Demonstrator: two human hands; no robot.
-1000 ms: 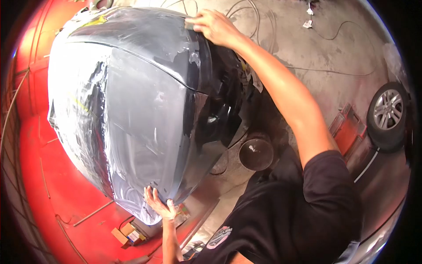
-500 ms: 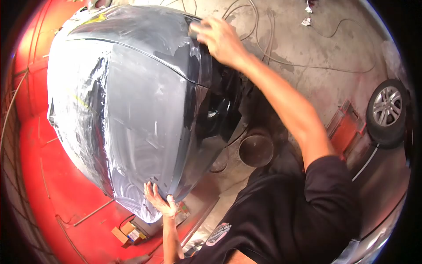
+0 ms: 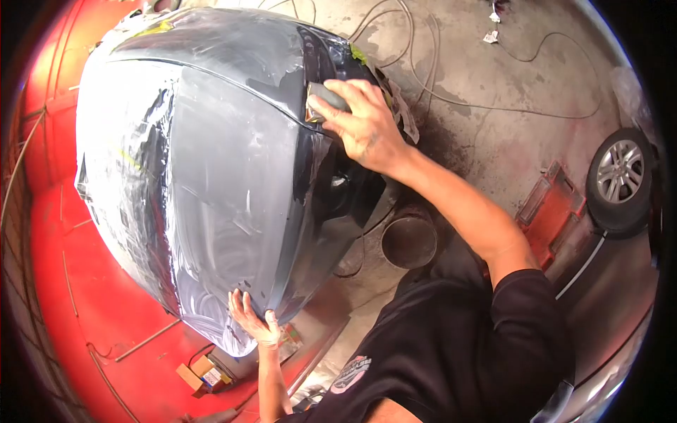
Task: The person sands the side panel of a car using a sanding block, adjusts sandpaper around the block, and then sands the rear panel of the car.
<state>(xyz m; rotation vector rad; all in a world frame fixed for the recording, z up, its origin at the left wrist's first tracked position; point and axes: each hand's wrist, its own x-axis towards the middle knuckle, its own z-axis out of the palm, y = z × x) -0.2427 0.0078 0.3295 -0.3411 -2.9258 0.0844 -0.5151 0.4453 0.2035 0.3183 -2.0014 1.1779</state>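
Note:
A car body (image 3: 226, 169) with dull grey panels fills the left and middle of the view, partly wrapped in clear plastic sheeting (image 3: 134, 169). In my right hand (image 3: 368, 127) is a dark sanding block (image 3: 328, 97) with a paler face turned to the car. It lies against the dark edge of the body, close to a panel seam. My left hand (image 3: 254, 321) rests on the near lower corner of the grey panel, fingers spread and holding nothing. Wet-looking dark patches and pale smears mark the surface.
A bucket (image 3: 409, 242) stands on the concrete floor beside my legs. To the right are a red tray-like object (image 3: 550, 215) and a wheel with a tyre (image 3: 620, 171). Hoses (image 3: 434, 70) trail over the floor. An opened cardboard box (image 3: 204, 374) lies at lower left.
My right hand has moved down and slightly right along the car's edge, and the block in it now shows clearly. My left hand stays in nearly the same place.

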